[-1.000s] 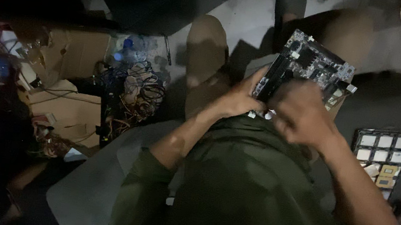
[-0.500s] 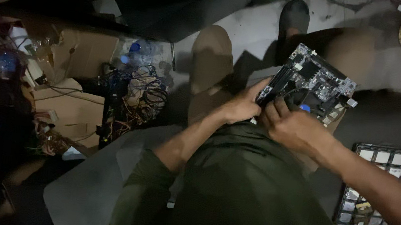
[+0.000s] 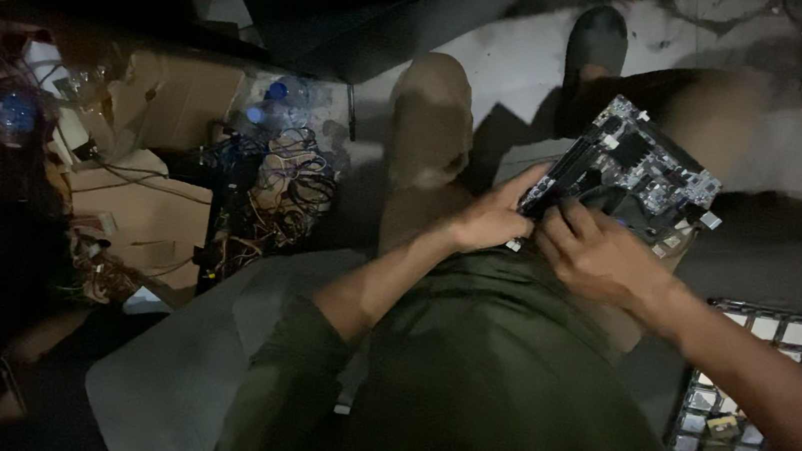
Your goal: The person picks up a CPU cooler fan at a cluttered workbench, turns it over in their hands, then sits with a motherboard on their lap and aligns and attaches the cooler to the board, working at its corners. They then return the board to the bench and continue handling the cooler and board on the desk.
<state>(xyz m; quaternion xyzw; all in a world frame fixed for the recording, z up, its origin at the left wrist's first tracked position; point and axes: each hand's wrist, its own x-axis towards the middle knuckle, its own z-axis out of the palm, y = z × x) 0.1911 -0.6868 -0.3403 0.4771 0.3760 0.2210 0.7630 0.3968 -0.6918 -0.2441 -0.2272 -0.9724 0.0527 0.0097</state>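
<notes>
Dark circuit board (image 3: 633, 176) in both hands, tangled wires (image 3: 279, 191) left, chip tray (image 3: 739, 395) right

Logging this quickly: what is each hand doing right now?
Left hand: closed on the near edge of the circuit board.
Right hand: fingers curled onto the same board, gripping it.
</notes>
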